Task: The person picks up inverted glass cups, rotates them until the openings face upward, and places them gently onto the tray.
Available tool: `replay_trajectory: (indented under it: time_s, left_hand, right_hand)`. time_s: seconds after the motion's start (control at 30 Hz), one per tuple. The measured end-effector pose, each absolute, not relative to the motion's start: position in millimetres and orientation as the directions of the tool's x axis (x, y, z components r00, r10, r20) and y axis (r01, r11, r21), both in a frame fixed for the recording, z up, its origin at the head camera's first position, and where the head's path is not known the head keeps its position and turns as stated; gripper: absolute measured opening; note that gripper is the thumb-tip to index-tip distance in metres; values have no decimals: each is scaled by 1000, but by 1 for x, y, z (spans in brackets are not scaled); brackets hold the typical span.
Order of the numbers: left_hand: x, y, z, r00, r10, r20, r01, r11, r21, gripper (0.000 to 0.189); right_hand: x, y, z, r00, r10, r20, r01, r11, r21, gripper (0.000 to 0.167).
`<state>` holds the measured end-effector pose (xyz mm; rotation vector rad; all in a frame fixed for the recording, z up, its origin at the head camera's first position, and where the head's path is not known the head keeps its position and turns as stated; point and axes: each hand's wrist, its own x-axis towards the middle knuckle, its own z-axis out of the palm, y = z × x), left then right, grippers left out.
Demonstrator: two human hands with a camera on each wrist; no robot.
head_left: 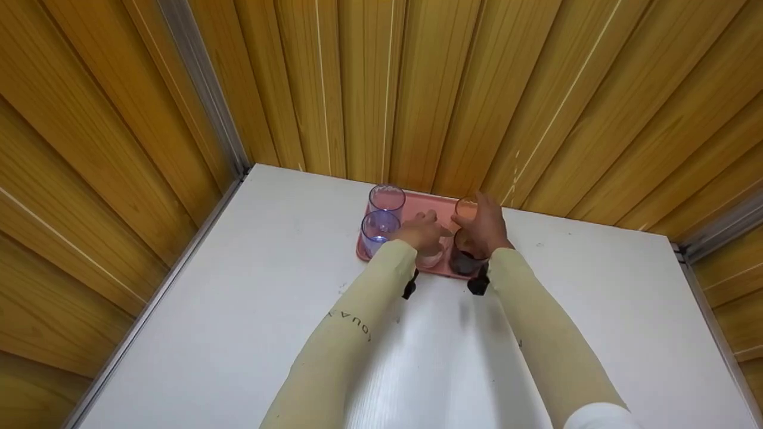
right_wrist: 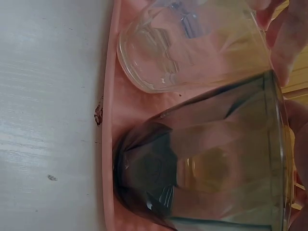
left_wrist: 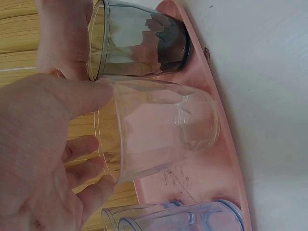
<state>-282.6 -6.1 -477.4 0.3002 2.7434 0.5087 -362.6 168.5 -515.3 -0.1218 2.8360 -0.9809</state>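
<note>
My left hand (head_left: 422, 232) spans the rim of a clear tumbler (left_wrist: 166, 127), its thumb on one side and fingertips on the other. The clear tumbler stands on a pink tray (left_wrist: 228, 139). At the tray's right side my right hand (head_left: 487, 226) has its thumb and fingers around the rim of an amber tumbler (head_left: 466, 207). A dark grey tumbler (right_wrist: 216, 163) stands in front of the amber one, close under the right hand, and hides much of that hand in the right wrist view. Two blue tumblers (head_left: 380, 227) stand at the tray's left end, one behind the other.
The tray sits on a white table (head_left: 286, 256) near its back edge. Wood-panelled walls (head_left: 411, 89) rise behind and at both sides, with a metal corner post (head_left: 205, 83) at the left. Dark straps (head_left: 478, 285) hang from the wrists close to the tray's front edge.
</note>
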Motion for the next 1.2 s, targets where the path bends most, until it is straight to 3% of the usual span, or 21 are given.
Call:
replay_trajectory:
  time_s: [0.2, 0.67, 1.03, 1.2]
  left_hand:
    - [-282, -8, -476, -924, 254, -286, 133, 914, 384, 47]
    - [-293, -16, -477, -916, 282, -284, 191, 932, 308, 45]
    - [-299, -13, -480, -915, 298, -271, 197, 918, 345, 45]
    - [-300, -14, -481, -917, 310, -249, 227, 923, 311, 48]
  right_hand:
    - [-361, 169, -514, -989, -121, -85, -44, 791, -611, 94]
    - [-360, 164, -497, -986, -164, 16, -144, 807, -573, 74]
    - [-351, 169, -488, -986, -168, 19, -149, 809, -568, 72]
    - [-345, 169, -483, -986, -167, 25, -151, 800, -581, 67]
